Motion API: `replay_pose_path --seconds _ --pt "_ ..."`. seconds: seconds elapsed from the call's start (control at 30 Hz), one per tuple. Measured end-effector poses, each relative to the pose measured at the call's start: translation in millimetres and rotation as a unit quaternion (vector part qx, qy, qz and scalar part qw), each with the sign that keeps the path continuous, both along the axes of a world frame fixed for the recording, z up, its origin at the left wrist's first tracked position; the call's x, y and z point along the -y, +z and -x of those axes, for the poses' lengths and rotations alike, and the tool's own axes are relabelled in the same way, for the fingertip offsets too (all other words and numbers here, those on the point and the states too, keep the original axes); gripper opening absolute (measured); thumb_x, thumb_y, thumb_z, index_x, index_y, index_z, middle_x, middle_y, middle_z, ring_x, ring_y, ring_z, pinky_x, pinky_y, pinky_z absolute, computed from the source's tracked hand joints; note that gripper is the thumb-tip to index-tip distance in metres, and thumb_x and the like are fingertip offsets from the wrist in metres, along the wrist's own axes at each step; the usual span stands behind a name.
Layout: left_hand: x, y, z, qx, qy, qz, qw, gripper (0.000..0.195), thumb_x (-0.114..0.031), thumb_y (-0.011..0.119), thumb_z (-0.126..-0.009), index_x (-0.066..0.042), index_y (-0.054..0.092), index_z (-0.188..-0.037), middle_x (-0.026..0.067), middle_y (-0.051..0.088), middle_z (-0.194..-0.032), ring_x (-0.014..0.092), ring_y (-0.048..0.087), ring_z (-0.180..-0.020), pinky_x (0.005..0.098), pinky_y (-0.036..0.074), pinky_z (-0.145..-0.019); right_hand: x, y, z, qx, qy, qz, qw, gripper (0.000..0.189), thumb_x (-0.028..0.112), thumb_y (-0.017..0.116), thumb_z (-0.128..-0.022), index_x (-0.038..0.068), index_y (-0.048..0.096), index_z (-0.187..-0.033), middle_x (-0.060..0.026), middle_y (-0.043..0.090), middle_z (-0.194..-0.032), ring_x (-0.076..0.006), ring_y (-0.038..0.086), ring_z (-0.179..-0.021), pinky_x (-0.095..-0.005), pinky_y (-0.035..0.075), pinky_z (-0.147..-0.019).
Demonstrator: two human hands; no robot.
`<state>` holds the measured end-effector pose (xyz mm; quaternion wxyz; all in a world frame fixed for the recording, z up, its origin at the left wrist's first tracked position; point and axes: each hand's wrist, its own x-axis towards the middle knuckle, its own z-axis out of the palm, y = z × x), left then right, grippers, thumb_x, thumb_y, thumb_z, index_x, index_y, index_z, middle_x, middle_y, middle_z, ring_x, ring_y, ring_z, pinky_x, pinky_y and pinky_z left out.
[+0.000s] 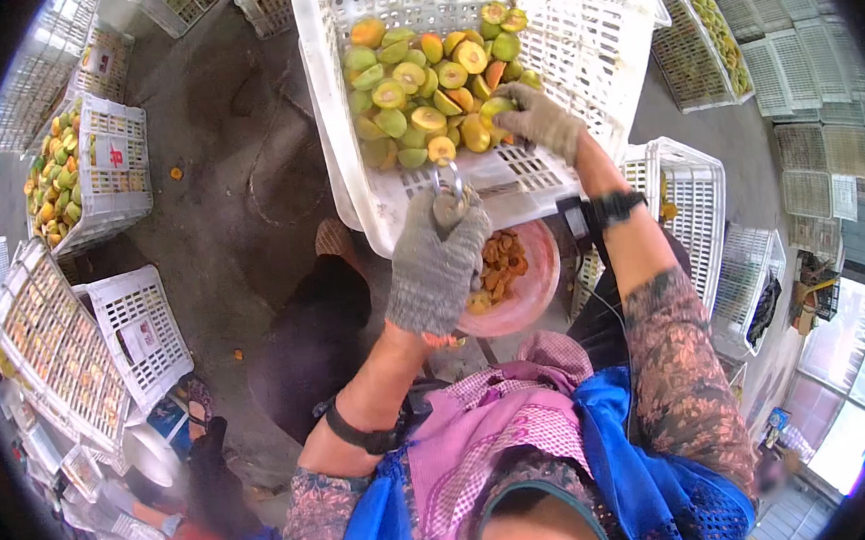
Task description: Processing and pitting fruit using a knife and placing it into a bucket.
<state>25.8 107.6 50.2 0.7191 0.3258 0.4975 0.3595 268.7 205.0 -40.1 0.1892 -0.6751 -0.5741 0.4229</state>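
Note:
My left hand (436, 266), in a grey knit glove, grips a metal tool (447, 182) whose shiny curved loop sticks up past the thumb. Behind it, a tilted white plastic crate (582, 49) holds a heap of halved green and yellow stone fruit (427, 82). My right hand (542, 121), also gloved, reaches into this crate. Its fingertips are at a green-yellow fruit half (495, 109) on the heap's right side; whether they grip it I cannot tell. Below the crate's near edge, a pink basin (545, 269) contains orange-brown fruit scraps (503, 261), partly hidden by my left hand.
White crates of fruit (110, 153) stand at the left, with a tilted crate (54, 349) below them. More crates (688, 207) are at my right, and stacks (802, 71) line the far right. Another person (202, 527) is at the lower left. Fruit pieces (176, 173) lie on the concrete floor.

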Motion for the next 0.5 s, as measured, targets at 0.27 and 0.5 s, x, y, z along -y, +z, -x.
replay_pose_path --seconds 0.27,0.5 --pt "29.3 -22.1 -33.0 -0.174 -0.145 -0.254 0.94 0.028 -0.022 0.061 -0.084 -0.001 0.054 -0.101 0.0203 0.061 -0.088 0.037 0.059 -0.08 0.0404 0.047 -0.071 144.1 62.0 34.3 -0.379 -0.089 -0.065 0.919 0.045 0.025 0.053 -0.091 0.0 0.048 -0.127 -0.0082 0.056 -0.117 -0.0165 0.052 -0.108 -0.0298 0.04 -0.095" --pt "42.6 -17.8 -28.6 -0.305 -0.251 -0.326 0.859 0.032 -0.026 0.063 -0.081 -0.003 0.053 -0.1 0.0197 0.061 -0.086 0.039 0.058 -0.085 0.0462 0.046 -0.074 154.9 16.1 53.6 -0.307 -0.212 -0.136 0.918 0.04 0.031 0.049 -0.095 -0.001 0.053 -0.117 -0.0102 0.059 -0.108 -0.019 0.057 -0.097 -0.0332 0.047 -0.089"
